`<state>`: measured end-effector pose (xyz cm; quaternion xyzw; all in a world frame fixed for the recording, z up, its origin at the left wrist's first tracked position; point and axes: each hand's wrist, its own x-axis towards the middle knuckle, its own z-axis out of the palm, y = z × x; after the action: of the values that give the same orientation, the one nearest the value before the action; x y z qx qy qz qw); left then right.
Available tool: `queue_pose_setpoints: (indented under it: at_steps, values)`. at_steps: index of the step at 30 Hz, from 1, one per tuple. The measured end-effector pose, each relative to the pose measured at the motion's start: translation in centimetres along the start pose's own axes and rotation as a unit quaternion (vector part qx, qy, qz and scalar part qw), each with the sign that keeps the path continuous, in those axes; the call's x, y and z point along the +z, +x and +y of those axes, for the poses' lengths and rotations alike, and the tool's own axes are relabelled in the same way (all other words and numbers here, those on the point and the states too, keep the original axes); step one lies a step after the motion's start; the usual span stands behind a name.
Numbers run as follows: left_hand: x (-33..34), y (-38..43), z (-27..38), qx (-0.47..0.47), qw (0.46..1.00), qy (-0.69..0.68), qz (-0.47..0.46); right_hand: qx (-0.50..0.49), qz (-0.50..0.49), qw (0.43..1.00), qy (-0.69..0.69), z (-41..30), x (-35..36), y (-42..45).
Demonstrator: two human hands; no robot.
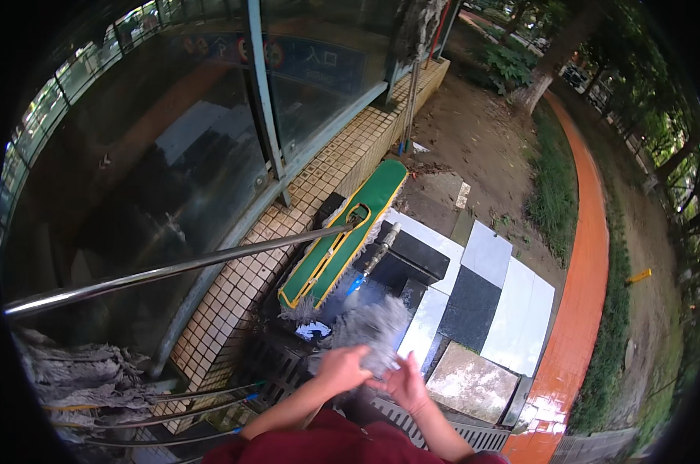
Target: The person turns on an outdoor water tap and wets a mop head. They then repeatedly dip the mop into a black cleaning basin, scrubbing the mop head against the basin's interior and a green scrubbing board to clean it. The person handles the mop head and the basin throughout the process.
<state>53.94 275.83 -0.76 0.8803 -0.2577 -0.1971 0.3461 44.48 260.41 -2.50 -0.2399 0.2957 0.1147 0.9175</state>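
My left hand [344,371] is at the near edge of a grey fringed cloth or mop head [370,330], fingers curled against it. My right hand [405,383] is beside it at the cloth's lower right, palm up with fingers apart; whether it touches the cloth is unclear. Just beyond the cloth is a metal tap [382,249] with a blue end, over a dark, wet basin area. A wide flat mop with a green and yellow back [350,232] rests to the left of the tap, its metal pole [182,267] reaching to the left.
Grey mop heads [83,371] with poles lie at lower left. A tiled ledge [257,249] runs below a glass wall [193,116]. Black and white slabs [472,301] lie right of the basin, and a drain grate [466,432] is near my body. Another mop [414,93] stands upright farther off.
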Motion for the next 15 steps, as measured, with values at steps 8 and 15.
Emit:
queue_pose_setpoints:
  at_steps: [8,15]
  values:
    - [6.1,-8.4,-9.8,-0.130,0.950,-0.283,0.034,-0.054,0.268,0.946,-0.174,-1.2,-1.5,-0.2]
    - [5.2,-9.7,-11.3,-0.387,0.725,-0.529,-0.211,-0.112,0.244,0.934,-0.235,-2.3,1.3,3.2]
